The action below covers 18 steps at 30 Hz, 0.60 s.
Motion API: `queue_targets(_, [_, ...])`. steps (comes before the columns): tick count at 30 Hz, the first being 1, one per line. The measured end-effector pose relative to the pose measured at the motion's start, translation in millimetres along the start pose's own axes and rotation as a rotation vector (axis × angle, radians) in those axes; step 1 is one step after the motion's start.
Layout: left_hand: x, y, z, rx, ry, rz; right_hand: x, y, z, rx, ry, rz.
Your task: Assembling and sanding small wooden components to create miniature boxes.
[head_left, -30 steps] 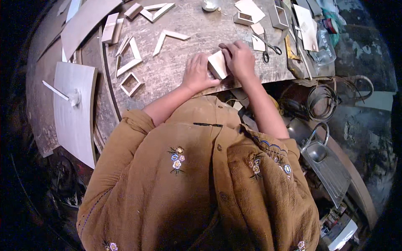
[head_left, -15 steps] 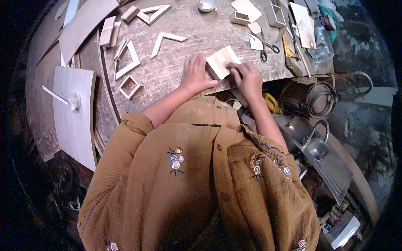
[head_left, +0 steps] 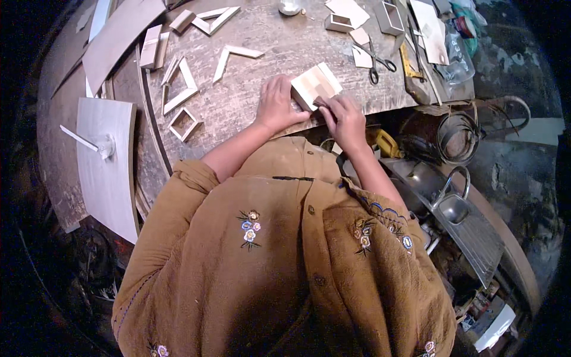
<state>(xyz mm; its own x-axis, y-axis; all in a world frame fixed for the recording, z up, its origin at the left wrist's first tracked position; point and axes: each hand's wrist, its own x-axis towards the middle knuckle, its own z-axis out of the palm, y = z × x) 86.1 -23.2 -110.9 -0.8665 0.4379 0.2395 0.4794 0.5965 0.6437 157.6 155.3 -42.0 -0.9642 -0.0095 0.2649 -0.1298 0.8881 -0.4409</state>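
Observation:
A small pale wooden box lies tilted near the front edge of the workbench. My left hand holds it from the left, with the fingers against its side and the thumb stretched along the near corner. Pinched in the fingers of my right hand is a small brown piece that looks like folded sandpaper. It touches the box's near right edge. The fingertips of my right hand are partly hidden behind the hand.
Mitred wooden frame pieces, a small square frame and wood blocks lie left on the workbench. Scissors, small open boxes and a yellow-handled tool lie right. Below right stands a metal sink.
My right hand has shifted down and left along the box's near edge, and the brown piece in its fingers now shows. My left hand stays on the box.

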Motion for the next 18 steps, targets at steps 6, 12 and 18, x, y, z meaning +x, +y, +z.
queue_targets(6, [1.1,0.2,3.0,0.011,0.032,0.024,3.8,1.7,-2.6,-0.065,0.092,-0.035])
queue_targets(12, [1.3,-0.1,-1.3,0.057,0.018,0.029,24.2,7.4,-3.1,-0.080,0.027,0.059])
queue_targets(18, [3.4,-0.9,-2.3,-0.004,0.007,0.008,41.1,-6.3,3.5,-0.025,-0.070,-0.075])
